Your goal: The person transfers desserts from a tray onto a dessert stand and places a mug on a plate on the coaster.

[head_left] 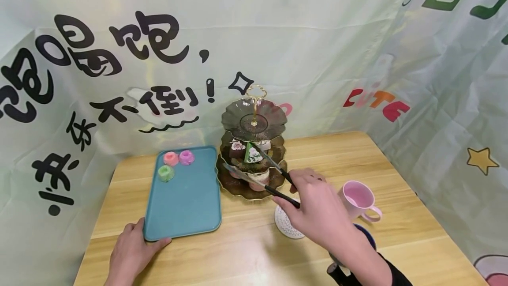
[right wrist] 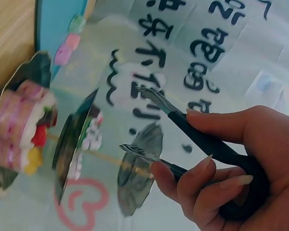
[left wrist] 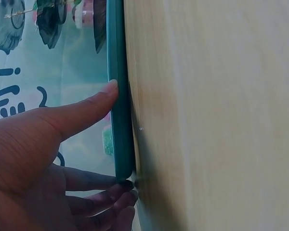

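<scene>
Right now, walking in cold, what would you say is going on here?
A person's right hand holds black-handled tongs, tips apart, in front of a three-tiered stand with small cakes on its two lower tiers. The left hand grips the near left corner of a blue tray. Three small pieces, pink, purple and green, sit on it.

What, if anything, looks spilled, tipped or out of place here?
Nothing stands out: three small pieces sit on the blue tray, cakes rest on the tiered stand, the pink cup stands upright. The blue-rimmed item is too hidden to judge.
</scene>
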The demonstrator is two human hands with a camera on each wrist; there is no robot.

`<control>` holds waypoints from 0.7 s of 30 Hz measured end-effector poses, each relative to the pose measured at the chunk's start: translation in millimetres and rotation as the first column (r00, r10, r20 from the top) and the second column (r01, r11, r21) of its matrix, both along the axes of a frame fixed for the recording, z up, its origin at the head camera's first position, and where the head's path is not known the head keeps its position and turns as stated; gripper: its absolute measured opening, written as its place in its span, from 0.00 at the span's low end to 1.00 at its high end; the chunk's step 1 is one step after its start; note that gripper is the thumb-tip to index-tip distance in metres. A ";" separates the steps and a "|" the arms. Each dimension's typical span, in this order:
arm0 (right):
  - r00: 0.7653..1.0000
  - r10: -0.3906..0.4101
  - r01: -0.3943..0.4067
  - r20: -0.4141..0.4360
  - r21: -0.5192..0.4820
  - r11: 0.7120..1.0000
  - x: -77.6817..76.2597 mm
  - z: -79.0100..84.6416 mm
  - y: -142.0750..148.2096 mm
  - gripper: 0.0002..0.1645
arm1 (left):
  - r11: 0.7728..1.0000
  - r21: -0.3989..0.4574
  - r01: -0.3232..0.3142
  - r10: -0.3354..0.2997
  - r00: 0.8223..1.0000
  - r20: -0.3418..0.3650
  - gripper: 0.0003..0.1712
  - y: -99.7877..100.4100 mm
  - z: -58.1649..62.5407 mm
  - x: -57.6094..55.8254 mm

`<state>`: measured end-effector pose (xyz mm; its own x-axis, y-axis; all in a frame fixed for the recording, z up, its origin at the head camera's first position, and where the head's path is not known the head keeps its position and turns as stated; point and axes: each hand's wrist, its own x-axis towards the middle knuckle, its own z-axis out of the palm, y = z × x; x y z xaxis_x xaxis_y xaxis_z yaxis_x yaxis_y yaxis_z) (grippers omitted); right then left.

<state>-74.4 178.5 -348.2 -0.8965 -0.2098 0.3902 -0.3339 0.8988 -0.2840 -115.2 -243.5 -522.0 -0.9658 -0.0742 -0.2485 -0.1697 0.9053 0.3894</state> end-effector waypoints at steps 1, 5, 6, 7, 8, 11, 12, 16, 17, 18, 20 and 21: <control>1.000 0.011 -0.011 -0.012 0.000 1.000 1.6 -0.5 -3.4 0.23 | 1.000 0.000 0.000 0.000 1.000 0.001 0.71 0.1 0.3 -0.1; 0.998 0.061 -0.061 -0.017 0.002 0.998 4.6 -8.8 -21.9 0.39 | 1.000 -0.004 -0.006 0.006 1.000 0.013 0.71 0.2 0.9 -0.9; 0.997 0.070 -0.070 -0.012 0.009 0.998 4.3 -12.3 -27.6 0.40 | 1.000 -0.005 -0.007 0.007 1.000 0.016 0.72 0.1 0.7 -1.1; 0.997 0.079 -0.079 0.003 0.011 0.997 3.5 -16.0 -33.8 0.41 | 1.000 -0.006 -0.009 0.009 1.000 0.020 0.72 0.0 0.5 -1.4; 0.996 0.091 -0.091 0.022 0.009 0.996 1.8 -20.0 -40.4 0.41 | 1.000 -0.007 -0.011 0.011 1.000 0.023 0.71 -0.1 0.3 -1.6; 0.992 0.114 -0.115 0.055 0.020 0.993 -7.0 -34.8 -61.0 0.40 | 1.000 -0.008 -0.012 0.012 1.000 0.023 0.71 -0.3 -0.2 -1.9; 0.991 0.116 -0.118 0.060 0.027 0.993 -10.9 -40.0 -67.9 0.40 | 1.000 -0.007 -0.013 0.013 1.000 0.020 0.71 -0.4 -0.2 -1.8; 0.992 0.120 -0.123 0.044 0.070 0.990 -29.1 -62.8 -93.4 0.40 | 1.000 -0.001 -0.010 0.010 1.000 0.007 0.71 -0.8 -0.6 -0.1; 0.993 0.115 -0.118 0.039 0.087 0.989 -33.9 -68.0 -99.2 0.40 | 1.000 0.000 -0.010 0.010 1.000 0.003 0.71 -0.8 -0.7 0.2; 0.993 0.110 -0.113 0.036 0.100 0.989 -38.7 -73.1 -104.8 0.40 | 1.000 0.002 -0.011 0.011 1.000 0.001 0.70 -0.6 -0.7 0.3; 0.995 0.094 -0.096 0.026 0.134 0.986 -48.6 -82.8 -115.5 0.40 | 1.000 0.003 -0.012 0.012 1.000 0.000 0.70 -0.4 -1.0 0.3; 0.996 0.084 -0.086 0.022 0.153 0.984 -53.4 -86.8 -120.5 0.39 | 1.000 0.003 -0.012 0.012 1.000 0.001 0.70 -0.4 -1.1 0.3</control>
<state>-127.7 58.0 -435.0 -0.8784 -0.3418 0.3340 -0.4075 0.9008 -0.1499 -115.0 -243.9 -523.1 -0.9646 -0.0852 -0.2496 -0.1811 0.9021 0.3917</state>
